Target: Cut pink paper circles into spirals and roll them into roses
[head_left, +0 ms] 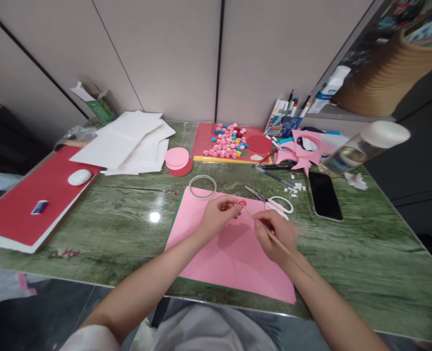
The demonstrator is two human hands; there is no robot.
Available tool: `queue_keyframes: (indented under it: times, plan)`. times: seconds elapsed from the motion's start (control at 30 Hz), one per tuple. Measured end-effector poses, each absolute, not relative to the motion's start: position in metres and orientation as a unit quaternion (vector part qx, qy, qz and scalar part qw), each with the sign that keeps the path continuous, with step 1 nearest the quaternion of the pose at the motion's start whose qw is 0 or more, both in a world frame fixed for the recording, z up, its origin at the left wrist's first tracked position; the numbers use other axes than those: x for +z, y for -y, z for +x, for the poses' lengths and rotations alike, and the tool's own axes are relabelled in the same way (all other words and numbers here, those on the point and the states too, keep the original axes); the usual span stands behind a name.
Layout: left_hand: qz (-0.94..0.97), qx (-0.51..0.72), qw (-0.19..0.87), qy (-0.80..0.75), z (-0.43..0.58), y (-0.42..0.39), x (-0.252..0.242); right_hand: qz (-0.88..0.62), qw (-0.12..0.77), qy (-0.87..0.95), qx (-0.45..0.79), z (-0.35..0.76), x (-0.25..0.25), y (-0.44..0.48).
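Over a pink paper sheet point(234, 263), my left hand point(221, 212) pinches a small pink paper roll point(242, 202) between thumb and fingers. My right hand point(277, 233) is closed round a thin wooden stick point(274, 238), whose tip meets the roll. White-handled scissors point(280, 204) lie just beyond my right hand, blades pointing left. A clear ring point(202, 187), perhaps a tape roll, rests at the sheet's upper left corner. Farther back, many small rolled paper pieces point(228, 141) in pink, blue, yellow and red sit on a red sheet.
Pink and red paper discs point(177, 158) and white papers point(128, 141) lie left of centre. A red board point(33, 195) carries a white mouse point(79, 177). To the right are a black phone point(324, 196), a tilted clear bottle point(362, 148), pink scraps point(300, 151) and a marker box point(284, 119).
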State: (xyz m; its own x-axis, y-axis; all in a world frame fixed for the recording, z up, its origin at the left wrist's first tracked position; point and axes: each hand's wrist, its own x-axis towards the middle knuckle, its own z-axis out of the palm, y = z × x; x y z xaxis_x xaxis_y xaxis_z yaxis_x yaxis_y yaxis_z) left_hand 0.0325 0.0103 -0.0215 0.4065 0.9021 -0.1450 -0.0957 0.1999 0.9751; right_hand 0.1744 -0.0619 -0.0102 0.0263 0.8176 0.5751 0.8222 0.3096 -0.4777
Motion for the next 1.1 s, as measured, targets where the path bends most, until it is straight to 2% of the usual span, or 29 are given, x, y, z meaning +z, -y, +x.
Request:
queue_keyframes:
  times: [0.47, 0.63, 0.77, 1.1]
  plan:
    - [0.547, 0.387, 0.628, -0.396, 0.033, -0.01, -0.028, -0.573, 0.411, 0.707, -0.06, 0.171, -0.011, 0.061]
    - [0.583, 0.405, 0.58, -0.4, 0.032, -0.011, -0.03, -0.6, 0.393, 0.694, -0.053, 0.169, -0.011, 0.062]
    - [0.579, 0.404, 0.58, -0.408, 0.031, -0.012, -0.032, -0.604, 0.375, 0.702, -0.044, 0.168, -0.01, 0.062]
    - [0.578, 0.398, 0.588, -0.402, 0.031, -0.013, -0.038, -0.553, 0.357, 0.735, -0.161, 0.177, -0.022, 0.057]
